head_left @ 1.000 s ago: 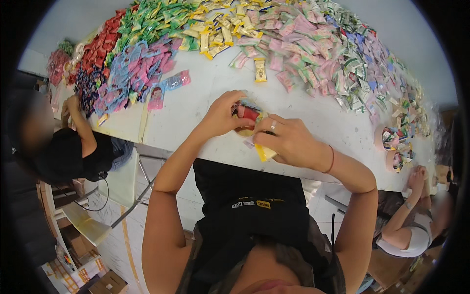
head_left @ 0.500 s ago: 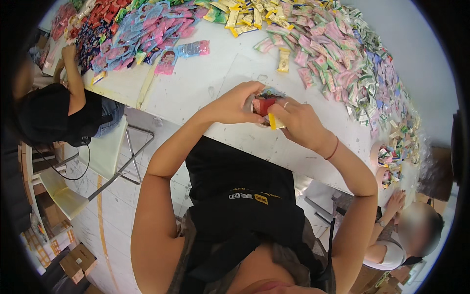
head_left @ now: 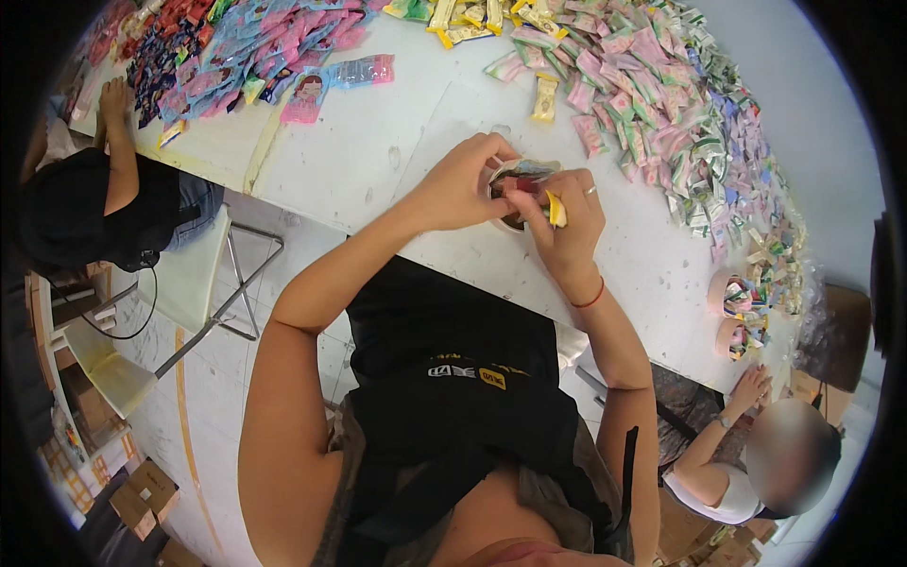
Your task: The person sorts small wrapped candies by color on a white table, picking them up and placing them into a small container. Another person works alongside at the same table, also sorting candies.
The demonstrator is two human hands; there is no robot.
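Over the white table (head_left: 416, 123), my left hand (head_left: 458, 189) is curled round the side of a small round tub (head_left: 513, 225). Small wrapped packets lie inside the tub, a red one among them, though fingers hide much of the contents. My right hand (head_left: 574, 222) is at the tub's right side, thumb and fingertips reaching over its opening. A small yellow packet (head_left: 556, 210) is tucked in the right hand's fingers. Beyond the tub, a lone yellow packet (head_left: 544, 98) lies near a heap of pink-and-green packets (head_left: 624, 104).
Blue-and-pink packets (head_left: 255, 57) are heaped at the far left, yellow ones (head_left: 472, 17) at the far middle. Two filled tubs (head_left: 726, 291) stand at the right edge. One person (head_left: 94, 203) works at left, another (head_left: 723, 472) sits at right. A folding chair (head_left: 189, 283) stands left.
My right hand has turned more upright and its forearm has swung inward to the left. Its fingers shift over the tub, the yellow packet still with them. The view has shifted slightly.
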